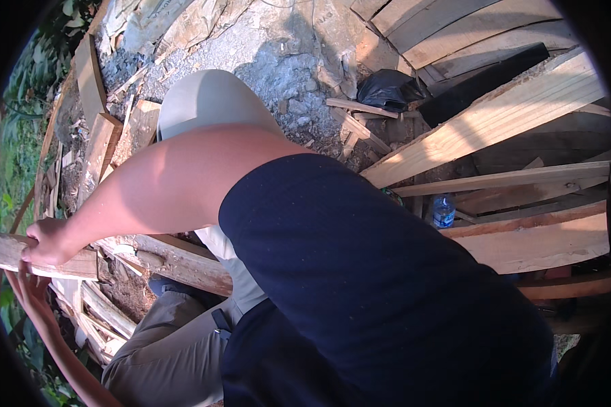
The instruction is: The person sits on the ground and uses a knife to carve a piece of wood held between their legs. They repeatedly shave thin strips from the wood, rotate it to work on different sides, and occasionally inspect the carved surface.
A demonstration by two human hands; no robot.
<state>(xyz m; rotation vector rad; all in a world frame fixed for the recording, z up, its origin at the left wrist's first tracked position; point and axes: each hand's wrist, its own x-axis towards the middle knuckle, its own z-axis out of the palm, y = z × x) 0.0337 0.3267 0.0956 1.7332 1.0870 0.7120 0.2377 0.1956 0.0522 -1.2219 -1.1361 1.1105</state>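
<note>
A short, pale wooden beam [71, 265] is held out at the far left, its cut end turned toward me. My right arm reaches across my body, and my right hand [49, 242] is closed over the top of this beam. From the lower left comes my left hand [30, 283], pressed to the beam's underside with its fingers partly hidden behind the wood. Below and beside the beam lie a rough log [183, 263] and several split wooden strips [105, 311].
Long sawn planks [489, 122] slant across the right side. Among them are a water bottle [443, 211] and a black plastic bag [389, 89]. Grey, dusty rubble [278, 78] covers the ground ahead. Green plants [20, 149] border the left edge.
</note>
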